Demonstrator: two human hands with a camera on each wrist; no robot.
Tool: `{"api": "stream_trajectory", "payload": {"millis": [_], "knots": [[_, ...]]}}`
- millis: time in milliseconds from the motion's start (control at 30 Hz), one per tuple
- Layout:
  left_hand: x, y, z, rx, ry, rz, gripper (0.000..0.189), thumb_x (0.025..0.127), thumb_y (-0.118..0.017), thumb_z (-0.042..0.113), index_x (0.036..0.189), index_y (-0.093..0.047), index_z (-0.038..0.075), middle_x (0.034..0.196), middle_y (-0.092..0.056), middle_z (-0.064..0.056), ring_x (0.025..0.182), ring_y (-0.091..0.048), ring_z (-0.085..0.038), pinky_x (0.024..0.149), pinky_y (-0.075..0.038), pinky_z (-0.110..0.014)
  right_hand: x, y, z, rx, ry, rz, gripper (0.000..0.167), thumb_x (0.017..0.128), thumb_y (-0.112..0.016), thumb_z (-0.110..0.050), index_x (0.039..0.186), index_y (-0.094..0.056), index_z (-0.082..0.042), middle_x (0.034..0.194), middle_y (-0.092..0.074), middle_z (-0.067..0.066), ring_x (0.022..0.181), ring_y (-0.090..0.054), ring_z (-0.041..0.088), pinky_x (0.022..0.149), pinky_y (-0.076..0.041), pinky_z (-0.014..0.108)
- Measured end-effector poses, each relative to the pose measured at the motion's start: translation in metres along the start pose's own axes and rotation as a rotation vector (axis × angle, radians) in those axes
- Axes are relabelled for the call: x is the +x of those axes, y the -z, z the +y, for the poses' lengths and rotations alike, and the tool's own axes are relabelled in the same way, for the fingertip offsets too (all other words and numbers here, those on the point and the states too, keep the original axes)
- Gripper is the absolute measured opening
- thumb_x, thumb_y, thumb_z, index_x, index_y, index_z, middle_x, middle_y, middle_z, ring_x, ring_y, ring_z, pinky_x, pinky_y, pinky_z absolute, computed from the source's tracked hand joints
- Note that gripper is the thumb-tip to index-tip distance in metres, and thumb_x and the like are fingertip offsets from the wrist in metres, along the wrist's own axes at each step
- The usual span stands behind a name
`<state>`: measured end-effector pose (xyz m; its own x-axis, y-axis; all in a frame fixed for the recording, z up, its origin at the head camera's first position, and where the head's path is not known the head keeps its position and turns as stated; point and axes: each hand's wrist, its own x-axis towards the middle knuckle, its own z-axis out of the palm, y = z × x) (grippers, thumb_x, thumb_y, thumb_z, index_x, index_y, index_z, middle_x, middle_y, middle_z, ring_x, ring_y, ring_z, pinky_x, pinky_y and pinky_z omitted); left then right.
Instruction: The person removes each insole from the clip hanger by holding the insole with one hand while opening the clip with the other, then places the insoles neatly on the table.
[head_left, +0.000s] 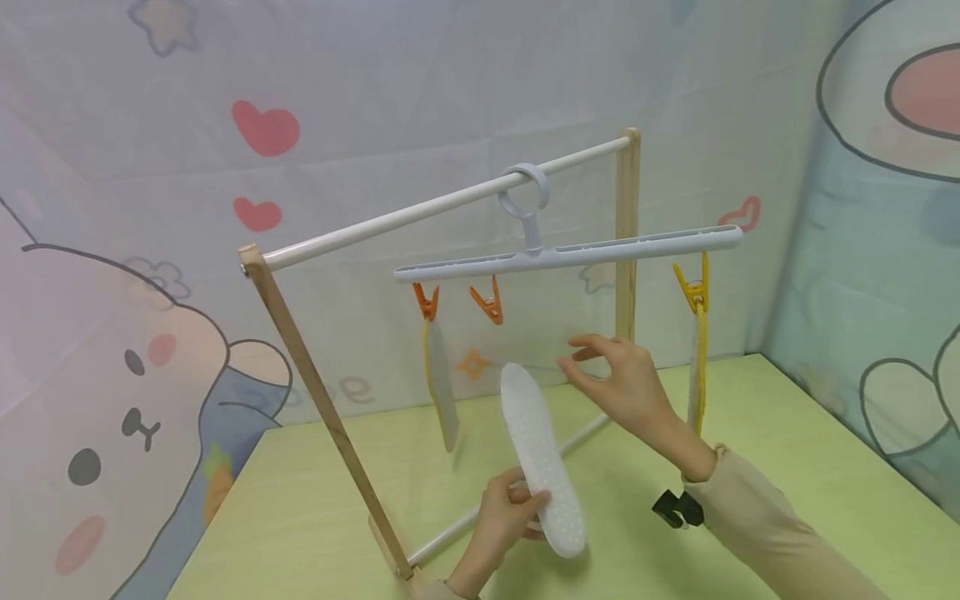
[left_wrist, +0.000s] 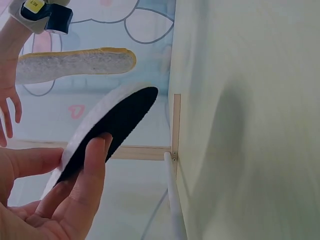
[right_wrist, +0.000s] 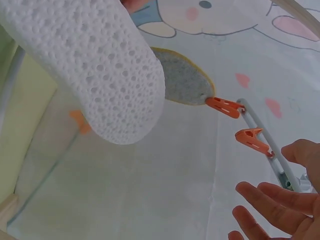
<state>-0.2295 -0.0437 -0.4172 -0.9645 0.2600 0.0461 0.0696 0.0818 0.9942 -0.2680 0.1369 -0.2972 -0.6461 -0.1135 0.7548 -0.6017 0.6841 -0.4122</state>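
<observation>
My left hand (head_left: 504,518) pinches a white insole (head_left: 542,454) near its lower end, thumb on the pitted white face. In the left wrist view the fingers press against the insole's dark underside (left_wrist: 122,117). The insole leans upright below the hanger (head_left: 630,248). My right hand (head_left: 630,385) is up to the right of the insole's top end, its fingers bent and apart from it. The right wrist view shows that hand (right_wrist: 287,207) with spread fingers and nothing in them. An orange clip (head_left: 490,308) hangs from the hanger with nothing in its jaws.
Another orange clip (head_left: 427,302) holds a grey, yellow-edged insole (head_left: 441,383) at the hanger's left end. A yellow clip (head_left: 695,292) holds a similar insole (head_left: 699,371) at the right, close to my right forearm. The hanger hooks over the white rod (head_left: 420,212) of a wooden-legged rack.
</observation>
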Motion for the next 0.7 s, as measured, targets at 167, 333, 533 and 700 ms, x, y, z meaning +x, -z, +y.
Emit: {"api": "stream_trajectory", "payload": {"millis": [167,333,533,700], "knots": [[-0.001,-0.002,-0.001,-0.013,0.026,-0.017,0.035,0.080,-0.059,-0.001,0.113,-0.050,-0.009,0.090,-0.064,-0.030,0.070,-0.066,-0.034,0.054,-0.055,-0.038,-0.001,0.004,0.002,0.000,-0.002,0.009,0.025,0.077,-0.067,-0.020,0.097,-0.065,-0.005,0.081,-0.070,0.009,0.084,-0.060,0.031,0.073,-0.045,0.044],[-0.001,-0.006,-0.001,-0.042,0.033,-0.033,0.033,0.079,-0.061,0.001,0.110,-0.052,-0.008,0.088,-0.065,-0.029,0.067,-0.067,-0.028,0.052,-0.054,-0.035,-0.002,0.006,0.004,-0.002,-0.005,0.018,0.024,0.077,-0.067,-0.020,0.096,-0.065,-0.006,0.082,-0.070,0.009,0.084,-0.060,0.029,0.070,-0.045,0.041],[-0.002,-0.013,-0.007,-0.070,0.040,-0.050,0.029,0.078,-0.063,0.002,0.105,-0.054,-0.006,0.086,-0.065,-0.028,0.065,-0.066,-0.026,0.050,-0.054,-0.035,-0.006,0.005,0.007,0.005,-0.004,0.032,0.022,0.077,-0.068,-0.018,0.095,-0.065,-0.005,0.080,-0.070,0.009,0.080,-0.060,0.027,0.064,-0.040,0.033],[-0.003,-0.018,-0.014,-0.059,0.054,-0.064,0.026,0.078,-0.063,0.003,0.102,-0.055,-0.004,0.085,-0.066,-0.026,0.065,-0.066,-0.025,0.049,-0.054,-0.036,-0.008,0.004,0.009,0.010,-0.005,0.041,0.022,0.076,-0.068,-0.017,0.094,-0.066,-0.006,0.079,-0.070,0.008,0.081,-0.061,0.027,0.066,-0.042,0.034]]}}
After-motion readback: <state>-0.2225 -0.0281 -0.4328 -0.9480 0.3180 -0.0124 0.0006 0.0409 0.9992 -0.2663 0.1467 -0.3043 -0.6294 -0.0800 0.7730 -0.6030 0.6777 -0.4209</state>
